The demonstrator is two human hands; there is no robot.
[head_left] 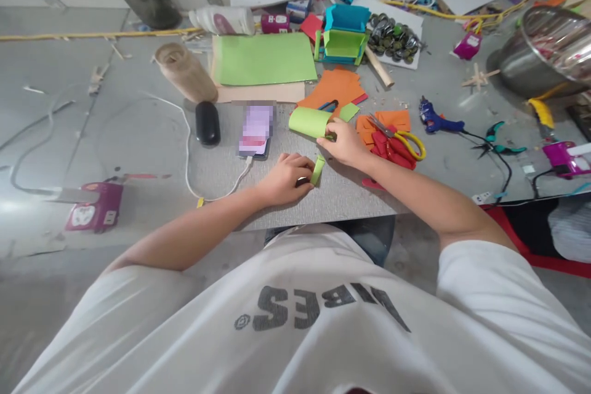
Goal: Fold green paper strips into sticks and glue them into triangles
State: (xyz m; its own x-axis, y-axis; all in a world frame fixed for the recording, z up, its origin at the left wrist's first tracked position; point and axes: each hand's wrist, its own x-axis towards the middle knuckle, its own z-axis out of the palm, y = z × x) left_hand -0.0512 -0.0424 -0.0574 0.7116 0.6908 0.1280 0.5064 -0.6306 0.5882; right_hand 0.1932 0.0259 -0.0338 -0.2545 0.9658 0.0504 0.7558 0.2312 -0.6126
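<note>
My left hand (289,180) rests near the table's front edge, its fingers closed on a small folded strip of green paper (317,170). Just beyond it, my right hand (344,143) pinches the right end of a larger curved piece of green paper (308,122). That piece bends like a half-tube, and part of its end is hidden by my fingers. Orange paper (330,87) lies behind it, with a small green scrap (349,112) beside it. To the right of my right hand, yellow-handled scissors (401,136) lie on red pieces (390,151) and orange pieces (401,118).
A phone (255,129) on a white cable and a black oval case (207,123) lie left of my hands. Behind are green sheets (265,58) and a blue-green paper box (344,43). A blue glue gun (438,118) and a metal bowl (512,68) stand right.
</note>
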